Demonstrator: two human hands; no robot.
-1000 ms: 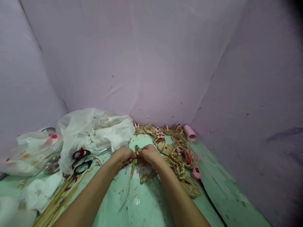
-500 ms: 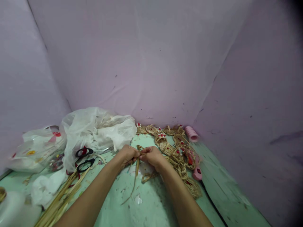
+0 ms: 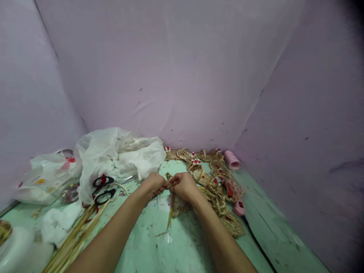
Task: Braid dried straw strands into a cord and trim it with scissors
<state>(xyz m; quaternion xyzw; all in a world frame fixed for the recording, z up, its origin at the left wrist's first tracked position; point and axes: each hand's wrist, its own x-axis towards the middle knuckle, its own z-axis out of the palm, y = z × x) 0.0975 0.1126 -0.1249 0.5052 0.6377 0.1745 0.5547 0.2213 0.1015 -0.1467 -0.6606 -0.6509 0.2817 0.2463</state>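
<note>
My left hand point(image 3: 156, 185) and my right hand point(image 3: 182, 185) meet over the middle of the green table, fingertips pinched together. Between them they grip a dried straw strip point(image 3: 171, 210), whose long tail hangs down toward the tabletop. A small knotted bit of the straw pokes up just beyond the fingers; the exact hold is hidden by the fingertips. Close by my right hand lies a pile of braided straw pieces point(image 3: 217, 203), some bearing red and white beads point(image 3: 196, 160).
Left: black-handled scissors point(image 3: 104, 189), white plastic bags point(image 3: 119, 151), a bundle of straw strips point(image 3: 76, 235) and a white container point(image 3: 17, 246). Right: a pink thread spool point(image 3: 232, 159) and a pink glue gun or similar tool point(image 3: 239, 207) with a black cord point(image 3: 258, 242). Lilac walls point(image 3: 182, 76) enclose the table.
The hanging straw tail has swung to the right and now hangs straighter. My right hand has turned slightly, its knuckles higher. The whole view has shifted a little.
</note>
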